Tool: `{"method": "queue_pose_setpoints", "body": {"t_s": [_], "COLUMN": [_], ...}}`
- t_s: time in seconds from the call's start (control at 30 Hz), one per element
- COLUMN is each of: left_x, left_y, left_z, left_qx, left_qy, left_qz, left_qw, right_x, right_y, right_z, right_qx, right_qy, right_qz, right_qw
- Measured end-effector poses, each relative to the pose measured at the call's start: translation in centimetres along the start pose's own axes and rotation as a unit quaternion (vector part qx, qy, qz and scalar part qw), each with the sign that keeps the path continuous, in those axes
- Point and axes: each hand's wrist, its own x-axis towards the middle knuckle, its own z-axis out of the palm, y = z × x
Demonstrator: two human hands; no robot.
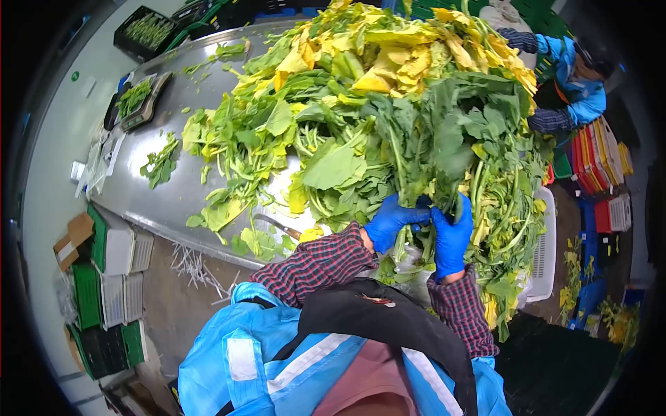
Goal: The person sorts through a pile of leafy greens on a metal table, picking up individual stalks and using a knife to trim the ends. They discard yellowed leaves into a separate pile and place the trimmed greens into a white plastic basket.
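My left hand, in a blue glove, is closed around the lower stems of dark leafy greens at the near edge of a big heap. Close beside it, my blue-gloved right hand is closed on the same bunch, fingers pointing up. Its leaves stand up in front of both hands, slightly blurred, and partly hide the fingertips. A curved knife lies on the metal table left of my left hand, next to a loose leaf.
Yellow leaves top the heap. A scale holding trimmed greens and a small bunch sit on the metal table. A co-worker stands far right. A white crate is at right; stacked crates stand left.
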Motion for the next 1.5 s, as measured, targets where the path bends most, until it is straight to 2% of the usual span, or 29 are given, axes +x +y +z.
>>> {"method": "queue_pose_setpoints", "body": {"t_s": [0.03, 0.07, 0.1, 0.13, 0.2, 0.23, 0.27, 0.3, 0.33, 0.37, 0.4, 0.47, 0.53, 0.6, 0.73, 0.9, 0.97, 1.0, 1.07, 1.13, 1.17, 1.2, 1.23, 1.27, 1.3, 1.33, 1.4, 1.47, 1.5], "left_x": [-0.8, -0.3, -0.3, -0.5, -0.2, -0.4, -0.5, -0.3, -0.3, -0.3, -0.3, -0.5, -0.8, -1.0, 0.0, 0.6, 2.1, 2.2, 2.1, 1.8, 1.6, 1.2, 1.3, 1.7, 1.9, 2.1, 2.2, 1.7, 1.2], "left_y": [1.1, 0.0, -0.2, -0.4, -0.7, -0.6, -0.6, -0.7, -0.6, -0.5, -0.4, -0.6, -0.7, -0.1, -1.5, -2.1, -1.7, -0.2, 1.2, 1.3, 1.4, 1.2, 0.9, 0.7, 0.4, 0.2, 0.0, 0.8, 1.6], "left_z": [1.0, 0.2, 0.3, 0.4, -0.4, -0.6, -0.6, -0.4, -0.5, -0.7, -0.8, -0.8, -0.1, 0.1, -0.3, -0.5, -2.7, -2.7, -2.8, -2.8, -2.7, -2.6, -2.5, -2.4, -2.1, -1.7, -0.9, -0.1, 0.5], "left_qx": [0.005, 0.042, 0.055, 0.069, 0.073, 0.057, 0.041, 0.015, 0.014, 0.007, -0.002, 0.009, 0.011, -0.006, -0.110, -0.146, -0.225, -0.198, -0.188, -0.167, -0.145, -0.143, -0.161, -0.180, -0.182, -0.177, -0.103, -0.080, -0.071], "left_qy": [0.006, -0.033, -0.043, -0.052, -0.038, -0.020, -0.005, -0.011, -0.009, -0.014, -0.019, -0.036, -0.031, -0.014, 0.024, 0.058, 0.042, 0.077, 0.080, 0.075, 0.073, 0.067, 0.049, 0.034, 0.022, 0.020, 0.000, 0.000, 0.018], "left_qz": [0.018, 0.052, 0.093, 0.133, 0.121, 0.102, 0.085, 0.149, 0.147, 0.116, 0.082, 0.057, 0.077, 0.036, 0.085, 0.080, 0.083, 0.096, 0.090, 0.067, 0.049, 0.047, 0.015, -0.014, -0.021, -0.023, -0.002, 0.007, 0.015], "left_qw": [1.000, 0.997, 0.993, 0.987, 0.989, 0.993, 0.996, 0.989, 0.989, 0.993, 0.996, 0.998, 0.997, 0.999, 0.990, 0.984, 0.970, 0.972, 0.975, 0.981, 0.986, 0.986, 0.986, 0.983, 0.983, 0.984, 0.995, 0.997, 0.997], "right_x": [-0.1, -0.1, -0.3, -0.7, -1.9, -1.9, -1.8, -1.5, -1.2, -0.8, 0.0, 1.0, 1.6, 1.5, 0.0, -4.0, -5.4, -5.5, -3.6, -1.1, -0.5, -0.3, 1.0, 1.7, 2.3, 2.1, 4.1, 5.4, 5.8], "right_y": [0.7, 1.1, 1.4, 0.3, -2.3, -1.6, -1.5, -1.5, -1.5, -1.6, -1.9, -2.4, -2.1, -1.1, -0.2, -0.5, -0.1, 0.6, 0.4, -0.1, 0.7, 1.9, 1.6, 2.4, 2.7, 0.7, 3.1, 5.7, 5.5], "right_z": [0.2, 0.4, 0.3, 0.9, 2.2, 2.1, 1.9, 1.8, 1.7, 1.5, 1.6, 0.7, 0.0, -0.4, -1.7, -2.7, -5.1, -7.1, -13.5, -19.2, -20.9, -22.2, -21.9, -20.1, -17.2, -13.1, -10.7, -11.1, -11.3], "right_qx": [-0.070, -0.137, -0.147, -0.144, -0.082, -0.106, -0.030, -0.030, 0.044, 0.116, 0.089, 0.137, 0.161, 0.226, 0.339, 0.284, 0.292, 0.287, 0.213, 0.100, 0.101, -0.232, -0.536, -0.387, -0.308, -0.315, -0.474, -0.457, -0.266], "right_qy": [0.006, 0.012, -0.027, -0.035, -0.072, -0.081, -0.080, -0.082, -0.062, -0.039, -0.004, -0.055, -0.055, -0.028, -0.014, 0.058, 0.055, 0.065, 0.165, 0.266, 0.272, 0.308, 0.308, 0.268, 0.194, 0.128, 0.050, 0.040, 0.034], "right_qz": [-0.079, -0.158, -0.166, -0.163, -0.137, -0.105, -0.057, -0.055, -0.020, 0.016, 0.003, 0.091, 0.107, 0.153, 0.138, 0.070, 0.050, 0.040, -0.008, 0.043, 0.040, -0.034, -0.107, -0.148, -0.137, -0.051, -0.044, -0.018, 0.048], "right_qw": [0.994, 0.978, 0.975, 0.975, 0.985, 0.986, 0.995, 0.995, 0.997, 0.992, 0.996, 0.985, 0.980, 0.962, 0.930, 0.955, 0.954, 0.955, 0.963, 0.958, 0.956, 0.922, 0.778, 0.870, 0.921, 0.939, 0.878, 0.888, 0.962]}}
